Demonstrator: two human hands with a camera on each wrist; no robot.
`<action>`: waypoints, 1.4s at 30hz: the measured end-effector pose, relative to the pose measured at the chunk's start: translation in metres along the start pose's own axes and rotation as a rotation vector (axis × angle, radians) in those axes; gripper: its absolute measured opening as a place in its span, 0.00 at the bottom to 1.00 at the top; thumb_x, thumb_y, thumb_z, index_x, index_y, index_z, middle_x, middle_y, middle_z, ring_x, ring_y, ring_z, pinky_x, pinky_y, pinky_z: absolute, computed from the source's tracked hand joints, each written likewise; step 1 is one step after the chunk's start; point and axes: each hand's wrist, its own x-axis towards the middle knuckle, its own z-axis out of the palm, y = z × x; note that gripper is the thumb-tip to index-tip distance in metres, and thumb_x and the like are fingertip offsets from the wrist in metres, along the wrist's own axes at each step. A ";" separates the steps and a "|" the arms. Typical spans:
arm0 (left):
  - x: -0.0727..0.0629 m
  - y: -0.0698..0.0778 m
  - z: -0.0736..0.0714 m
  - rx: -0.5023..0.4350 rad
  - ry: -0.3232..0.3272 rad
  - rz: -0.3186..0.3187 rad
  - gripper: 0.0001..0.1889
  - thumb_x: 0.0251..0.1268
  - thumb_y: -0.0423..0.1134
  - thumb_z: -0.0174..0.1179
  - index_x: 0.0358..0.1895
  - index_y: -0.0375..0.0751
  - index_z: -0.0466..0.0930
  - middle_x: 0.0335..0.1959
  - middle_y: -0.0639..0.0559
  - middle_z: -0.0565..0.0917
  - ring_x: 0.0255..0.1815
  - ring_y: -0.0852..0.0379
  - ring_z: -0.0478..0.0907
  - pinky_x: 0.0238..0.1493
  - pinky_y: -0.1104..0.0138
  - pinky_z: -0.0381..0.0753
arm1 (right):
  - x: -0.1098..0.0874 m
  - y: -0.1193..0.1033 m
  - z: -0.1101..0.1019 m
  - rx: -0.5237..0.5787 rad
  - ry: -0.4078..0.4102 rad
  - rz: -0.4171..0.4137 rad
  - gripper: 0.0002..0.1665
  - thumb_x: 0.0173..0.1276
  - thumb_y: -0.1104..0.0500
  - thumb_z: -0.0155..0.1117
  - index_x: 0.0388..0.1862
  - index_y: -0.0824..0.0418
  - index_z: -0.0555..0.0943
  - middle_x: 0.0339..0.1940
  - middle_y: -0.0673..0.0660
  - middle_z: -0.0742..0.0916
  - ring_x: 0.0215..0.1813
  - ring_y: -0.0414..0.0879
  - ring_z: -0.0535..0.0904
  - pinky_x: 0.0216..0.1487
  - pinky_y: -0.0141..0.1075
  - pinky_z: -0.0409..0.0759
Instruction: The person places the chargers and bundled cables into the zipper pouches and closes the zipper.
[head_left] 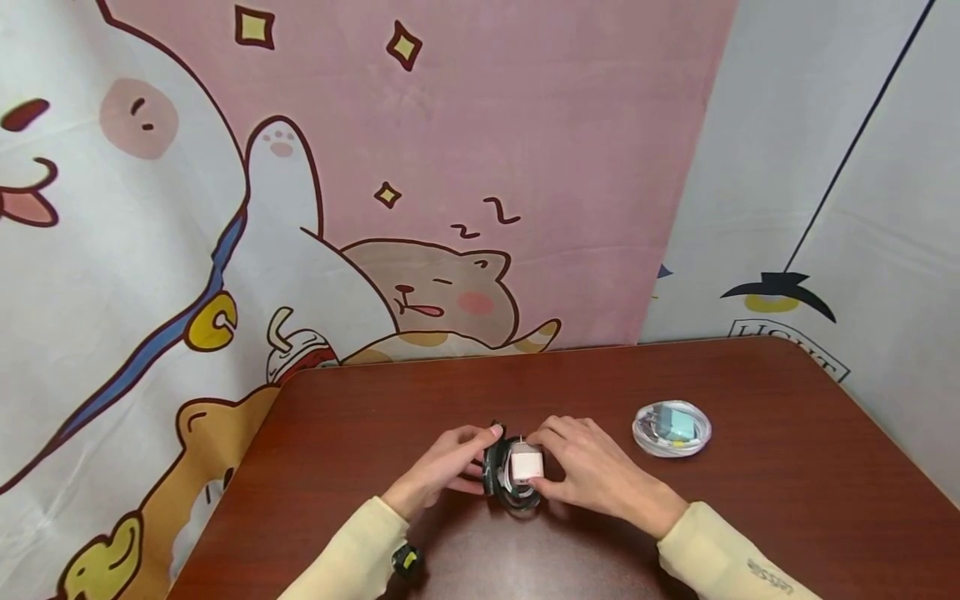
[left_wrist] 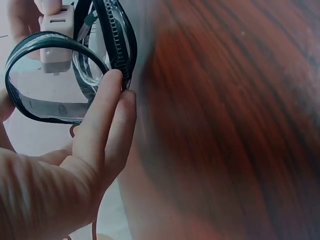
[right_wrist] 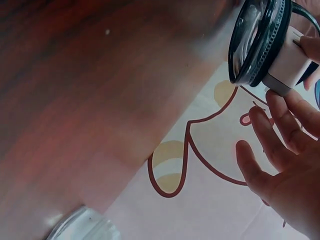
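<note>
My left hand (head_left: 446, 462) holds a small round clear pouch (head_left: 491, 471) with dark zip edging, fingers on one side and thumb at its top. Its lid stands folded open in the left wrist view, and a coiled white cable (left_wrist: 85, 67) shows inside. My right hand (head_left: 592, 467) pinches a white power adapter (head_left: 527, 467) between thumb and fingers at the pouch's mouth. A port slot faces up on the adapter (left_wrist: 57, 22) in the left wrist view. In the right wrist view the adapter (right_wrist: 290, 57) overlaps the pouch rim (right_wrist: 275, 42).
On the brown wooden table (head_left: 360, 408), to the right, lies a clear round bundle (head_left: 672, 429) with coiled white cable and a light blue block. A cartoon-printed cloth (head_left: 570, 167) hangs behind the table's far edge.
</note>
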 end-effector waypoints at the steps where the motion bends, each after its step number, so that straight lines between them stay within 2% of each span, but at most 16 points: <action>1: 0.000 0.000 0.001 -0.006 -0.003 -0.001 0.37 0.70 0.64 0.62 0.62 0.31 0.75 0.43 0.38 0.82 0.37 0.50 0.86 0.37 0.55 0.89 | 0.000 -0.001 0.001 0.000 -0.002 -0.002 0.30 0.56 0.41 0.79 0.51 0.56 0.85 0.46 0.48 0.84 0.50 0.47 0.82 0.52 0.48 0.80; 17: 0.000 0.000 0.006 -0.025 -0.001 -0.005 0.37 0.70 0.63 0.62 0.62 0.30 0.75 0.42 0.39 0.81 0.36 0.50 0.86 0.36 0.55 0.89 | -0.002 -0.001 0.013 -0.051 -0.022 -0.007 0.30 0.54 0.39 0.81 0.49 0.55 0.85 0.44 0.48 0.84 0.45 0.45 0.81 0.47 0.46 0.80; 25: 0.001 0.001 0.008 -0.014 -0.009 -0.002 0.35 0.70 0.62 0.62 0.61 0.31 0.76 0.42 0.40 0.82 0.36 0.50 0.86 0.36 0.55 0.89 | -0.002 -0.001 0.015 -0.044 -0.079 0.016 0.29 0.56 0.39 0.80 0.49 0.55 0.85 0.43 0.48 0.83 0.46 0.47 0.81 0.48 0.48 0.80; 31: 0.001 0.001 0.009 -0.016 -0.010 -0.007 0.35 0.70 0.62 0.63 0.61 0.31 0.76 0.42 0.40 0.82 0.36 0.50 0.86 0.36 0.55 0.89 | -0.003 0.001 0.015 -0.056 -0.108 0.031 0.28 0.56 0.40 0.80 0.49 0.55 0.85 0.42 0.48 0.83 0.44 0.47 0.80 0.44 0.46 0.78; 37: 0.000 0.002 0.009 -0.007 -0.009 -0.006 0.35 0.70 0.62 0.63 0.61 0.32 0.76 0.43 0.39 0.82 0.38 0.49 0.86 0.37 0.55 0.89 | -0.004 0.002 0.013 -0.004 -0.121 0.055 0.34 0.56 0.38 0.80 0.54 0.56 0.84 0.44 0.48 0.84 0.46 0.47 0.80 0.44 0.47 0.78; 42: -0.001 0.001 0.009 -0.001 -0.001 -0.011 0.36 0.69 0.63 0.63 0.62 0.32 0.76 0.43 0.39 0.82 0.38 0.49 0.86 0.37 0.55 0.89 | -0.004 0.006 0.006 0.085 -0.127 0.130 0.36 0.59 0.37 0.78 0.60 0.55 0.82 0.48 0.49 0.85 0.51 0.47 0.81 0.49 0.50 0.80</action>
